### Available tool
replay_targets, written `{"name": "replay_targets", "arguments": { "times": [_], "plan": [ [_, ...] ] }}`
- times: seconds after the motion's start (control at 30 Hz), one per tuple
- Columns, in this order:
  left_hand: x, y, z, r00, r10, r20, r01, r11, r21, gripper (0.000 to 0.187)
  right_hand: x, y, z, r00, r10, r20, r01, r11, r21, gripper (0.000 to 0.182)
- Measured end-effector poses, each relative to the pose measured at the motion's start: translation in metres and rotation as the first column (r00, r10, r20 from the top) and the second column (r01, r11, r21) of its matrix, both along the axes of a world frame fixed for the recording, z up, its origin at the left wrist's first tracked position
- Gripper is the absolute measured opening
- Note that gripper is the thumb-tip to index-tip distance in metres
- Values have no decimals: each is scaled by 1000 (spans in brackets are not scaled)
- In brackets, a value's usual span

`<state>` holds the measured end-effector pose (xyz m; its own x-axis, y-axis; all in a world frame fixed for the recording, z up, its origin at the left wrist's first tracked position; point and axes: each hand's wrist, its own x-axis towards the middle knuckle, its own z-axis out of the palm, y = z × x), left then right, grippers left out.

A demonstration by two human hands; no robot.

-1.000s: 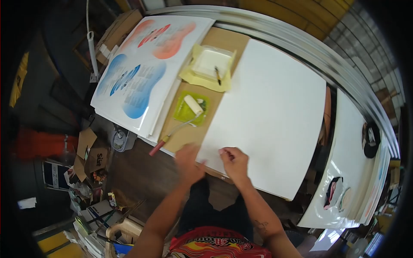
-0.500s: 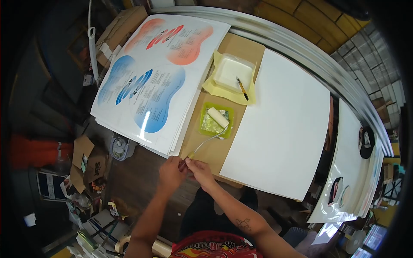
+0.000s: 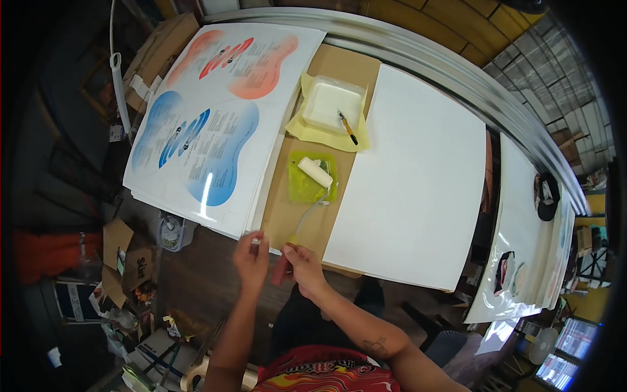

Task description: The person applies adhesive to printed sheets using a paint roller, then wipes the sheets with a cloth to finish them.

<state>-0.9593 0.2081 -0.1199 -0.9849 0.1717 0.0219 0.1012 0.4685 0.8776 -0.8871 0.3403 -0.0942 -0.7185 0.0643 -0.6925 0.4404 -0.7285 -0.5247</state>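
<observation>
Red handle: we saw our right hand (image 3: pixel 302 266) with its fingers clamped round the red grip of the paint roller (image 3: pixel 313 189), at the near edge of the table.
Left hand: our left hand (image 3: pixel 251 260) sat just beside it, fingertips (image 3: pixel 256 241) pinched together on something small and pale; we could not tell what.
Roller head: the white sleeve lay tilted in the green tray (image 3: pixel 312 177), its wire arm running back to our right hand.
Brown board: the tray stood on the cardboard strip (image 3: pixel 297 222), which had bare room between tray and near edge.
White sheet: the large blank sheet (image 3: pixel 411 176) lay just right of the tray, its near edge overhanging the table.
Printed sheets: the stack of blue and red prints (image 3: pixel 209 124) lay to the left, its corner close to our left hand.
Far side: the white tub (image 3: pixel 330 104) with a brush (image 3: pixel 347 127) across it sat on yellow cloth beyond the tray.
</observation>
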Motion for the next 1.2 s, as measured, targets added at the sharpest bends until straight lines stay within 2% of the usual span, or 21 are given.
{"name": "replay_targets", "arguments": {
  "times": [0.07,0.1,0.13,0.2,0.27,0.3,0.4,0.57,0.7,0.8,0.9,0.97,1.0,1.1,1.2],
  "plan": [
    [-37,36,10,996,-65,-54,65,998,13,36,5,3,1,997,37,61,-42,996,76,28],
    [-54,51,11,973,-193,-130,190,981,-35,59,8,6,3,997,49,62,-54,995,83,27],
    [-67,62,14,958,-283,-51,265,936,-232,90,10,10,6,996,63,64,-69,994,89,27],
    [-79,89,34,923,-383,-36,325,828,-457,121,13,17,7,994,93,65,-100,989,105,28],
    [-89,102,25,912,-410,-10,333,755,-566,133,20,22,7,990,118,73,-126,985,118,30],
    [-91,107,21,905,-424,4,336,712,-616,140,25,26,10,993,103,56,-106,993,54,29],
    [-101,111,23,895,-397,202,438,702,-561,141,35,45,18,996,86,-16,-87,991,-98,30],
    [-106,111,18,890,-401,217,450,694,-562,139,51,63,13,994,71,-88,-89,970,-225,38],
    [-111,112,4,890,-402,214,443,658,-609,132,68,75,18,970,75,-232,-146,940,-308,38],
    [-108,111,4,882,-451,136,440,688,-577,115,77,88,23,953,144,-267,-222,931,-290,42],
    [-108,110,8,900,-390,198,424,672,-607,114,84,102,18,929,165,-332,-260,928,-267,45],
    [-101,107,14,907,-411,87,365,668,-649,113,98,112,27,914,160,-373,-260,936,-236,46],
    [-94,110,23,907,-421,28,331,670,-664,112,107,120,36,919,133,-372,-226,949,-219,47],
    [-61,123,51,928,-353,-118,233,799,-554,104,144,155,59,953,20,-301,-53,993,-102,50],
    [-18,145,22,849,-475,-230,348,832,-432,92,178,200,72,980,-115,-165,147,969,200,50]
  ]
}}
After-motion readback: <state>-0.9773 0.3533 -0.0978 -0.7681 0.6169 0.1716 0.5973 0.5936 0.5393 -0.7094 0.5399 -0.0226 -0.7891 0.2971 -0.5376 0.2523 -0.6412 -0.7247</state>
